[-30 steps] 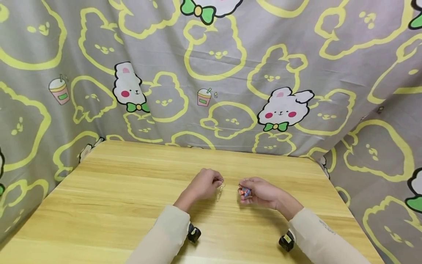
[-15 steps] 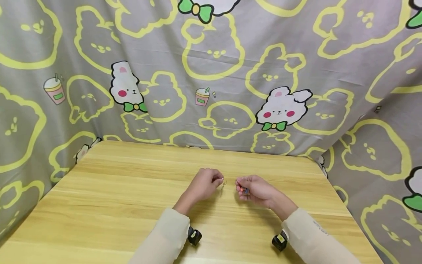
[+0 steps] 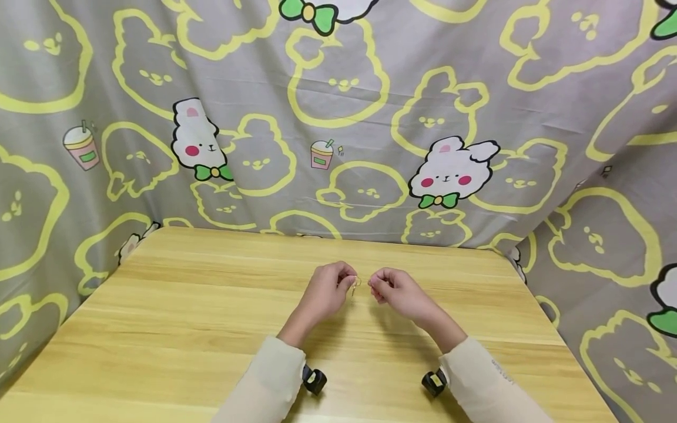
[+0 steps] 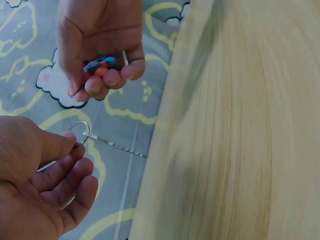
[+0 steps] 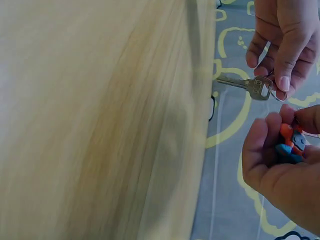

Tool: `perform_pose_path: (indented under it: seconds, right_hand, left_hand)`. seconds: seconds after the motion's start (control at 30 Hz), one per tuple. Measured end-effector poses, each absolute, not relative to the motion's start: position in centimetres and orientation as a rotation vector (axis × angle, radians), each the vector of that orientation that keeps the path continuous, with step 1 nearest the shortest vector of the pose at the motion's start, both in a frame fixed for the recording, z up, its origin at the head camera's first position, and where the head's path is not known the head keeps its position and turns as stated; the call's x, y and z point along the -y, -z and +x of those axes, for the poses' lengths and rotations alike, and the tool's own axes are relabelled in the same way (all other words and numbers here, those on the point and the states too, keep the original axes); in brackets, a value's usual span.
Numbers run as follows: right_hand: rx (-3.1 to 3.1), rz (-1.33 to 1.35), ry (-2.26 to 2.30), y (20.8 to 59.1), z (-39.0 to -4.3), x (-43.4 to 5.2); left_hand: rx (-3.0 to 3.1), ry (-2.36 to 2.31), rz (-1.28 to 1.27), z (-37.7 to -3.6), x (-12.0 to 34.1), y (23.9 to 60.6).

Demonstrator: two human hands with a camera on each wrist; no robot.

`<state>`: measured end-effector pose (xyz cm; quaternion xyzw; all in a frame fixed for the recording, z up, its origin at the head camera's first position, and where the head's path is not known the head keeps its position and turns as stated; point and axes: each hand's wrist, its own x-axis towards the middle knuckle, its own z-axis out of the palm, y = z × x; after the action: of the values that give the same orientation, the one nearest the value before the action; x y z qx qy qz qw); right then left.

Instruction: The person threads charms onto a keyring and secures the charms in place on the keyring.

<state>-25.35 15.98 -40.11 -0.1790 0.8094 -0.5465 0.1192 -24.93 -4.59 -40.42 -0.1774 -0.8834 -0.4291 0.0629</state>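
Between thumb and forefinger, my left hand pinches a thin metal key ring. One metal key hangs from that ring, seen broadside in the right wrist view and edge-on in the left wrist view. My right hand holds a small orange, blue and grey charm in its curled fingers. Its thumb and fingertip pinch a tiny part at the charm's end, too small to make out. The charm is hidden in the head view. The hands face each other a short gap apart, above the table.
The wooden table spreads under both hands. A grey patterned curtain hangs behind it and along both sides. Black wrist cameras sit below each cuff, including the left camera and right camera.
My right hand has moved left toward the left hand, turning so the charm drops out of the head view. Both hands have risen slightly in that view, the key ring still pinched in the left.
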Motion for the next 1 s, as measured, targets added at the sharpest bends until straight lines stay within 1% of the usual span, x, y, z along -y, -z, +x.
perform_pose_path:
  seconds: [0.3,0.57,0.8,1.0]
  right_hand:
    - [-2.793,-0.726,1.380,40.4,-25.2,-14.3]
    - [-3.097,-0.937,1.168,40.2,-25.2,-14.3]
    - [-3.200,-1.130,1.016,40.5,-25.2,-14.2]
    - [-3.230,-1.207,0.862,40.8,-25.3,-14.0]
  left_hand:
    - [2.688,1.418,-0.490,-25.0,4.8,40.9]
    - [2.653,1.432,-0.481,-25.1,4.9,40.9]
    - [2.640,1.420,-0.510,-25.1,5.3,40.7]
    - [2.609,1.446,-0.533,-24.9,5.7,40.3]
